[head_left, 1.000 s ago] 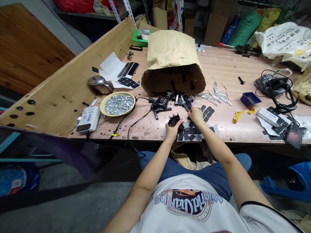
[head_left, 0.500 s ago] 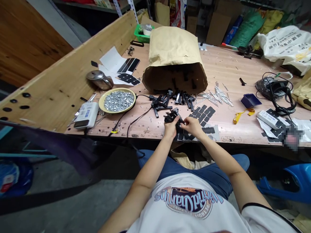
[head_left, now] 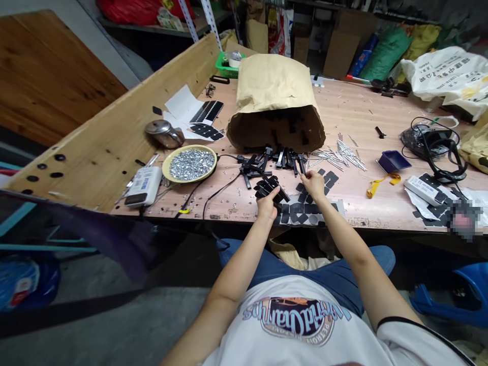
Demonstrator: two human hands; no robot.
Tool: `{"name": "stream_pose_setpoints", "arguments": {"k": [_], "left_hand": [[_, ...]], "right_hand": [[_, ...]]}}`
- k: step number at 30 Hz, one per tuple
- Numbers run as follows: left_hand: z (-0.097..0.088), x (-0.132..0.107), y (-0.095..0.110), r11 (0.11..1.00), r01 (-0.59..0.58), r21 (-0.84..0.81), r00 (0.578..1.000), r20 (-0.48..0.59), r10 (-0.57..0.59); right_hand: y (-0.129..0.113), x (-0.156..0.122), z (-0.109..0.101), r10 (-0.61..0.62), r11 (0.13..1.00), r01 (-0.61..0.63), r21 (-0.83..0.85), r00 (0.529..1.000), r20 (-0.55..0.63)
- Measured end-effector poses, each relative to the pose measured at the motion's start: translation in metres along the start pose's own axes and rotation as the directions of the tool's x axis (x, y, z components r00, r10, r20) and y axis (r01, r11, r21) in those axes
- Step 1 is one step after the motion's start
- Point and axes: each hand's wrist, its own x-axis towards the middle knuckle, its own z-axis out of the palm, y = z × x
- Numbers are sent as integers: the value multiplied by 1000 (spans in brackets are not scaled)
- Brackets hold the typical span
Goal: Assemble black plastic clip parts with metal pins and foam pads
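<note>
Wooden tabletop (head_left: 358, 112) spreads cluttered before us. Our left hand (head_left: 267, 204) has its grip clenched on a bundle of black strips (head_left: 269, 186), near the front edge. Our right hand (head_left: 314, 184) reaches to the pile of strips (head_left: 280, 156) spilled at the mouth of the paper bag (head_left: 272, 86); whether its grip has closed on one we cannot tell. Metal pins (head_left: 339, 151) lie just beside.
</note>
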Motion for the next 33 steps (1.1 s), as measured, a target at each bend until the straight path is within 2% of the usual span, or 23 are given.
{"name": "stream_pose_setpoints", "arguments": {"k": [3, 5, 8, 10, 12, 14, 16, 19, 21, 23, 25, 26, 28, 29, 30, 31, 33], "left_hand": [[3, -3, -4, 999, -52, -5, 999, 1, 52], [5, -5, -7, 997, -70, -18, 997, 34, 71], [5, -10, -10, 998, -39, -50, 988, 144, 46], [5, -12, -8, 998, 6, -66, 966, 257, 11], [4, -15, -6, 998, 4, -55, 945, 328, 14], [2, -17, -5, 997, -71, -14, 941, 330, 72], [0, -19, -6, 980, -188, 67, 928, 340, 154], [-6, -20, -11, 895, -380, 236, 863, 439, 251], [-10, -20, -16, 827, -459, 326, 825, 503, 260], [-13, -20, -20, 790, -486, 373, 811, 528, 250], [-15, -18, -23, 771, -500, 394, 811, 527, 256], [-16, -18, -24, 763, -510, 398, 808, 527, 265], [-16, -16, -24, 743, -526, 414, 797, 545, 261], [-17, -16, -24, 732, -532, 426, 790, 561, 248], [-17, -16, -24, 719, -540, 437, 782, 576, 237], [-17, -16, -24, 704, -553, 446, 774, 588, 236], [-18, -16, -24, 671, -592, 445, 753, 602, 265]], "right_hand": [[4, -39, 8, -245, 941, 256, 220, 966, -76], [5, -62, 14, -351, 898, 372, 233, 927, -128], [5, -81, 22, -452, 865, 476, 160, 877, -164], [7, -85, 24, -501, 841, 523, 141, 850, -161], [10, -87, 23, -528, 819, 548, 168, 836, -151], [13, -86, 21, -514, 805, 534, 258, 845, -145], [14, -85, 19, -434, 793, 450, 411, 890, -139], [15, -84, 20, -302, 714, 276, 643, 950, -72], [18, -86, 21, -298, 665, 218, 714, 954, -14], [23, -87, 19, -328, 674, 202, 711, 944, 43], [28, -80, 12, -357, 755, 227, 615, 929, 96], [30, -72, 7, -364, 817, 259, 515, 925, 111], [33, -48, -7, -359, 923, 333, 194, 925, 124], [34, -34, -13, -353, 934, 358, -10, 925, 138], [34, -19, -19, -345, 903, 377, -205, 922, 174], [33, -5, -24, -346, 835, 414, -362, 907, 239], [31, 18, -30, -358, 672, 521, -526, 851, 385]]}}
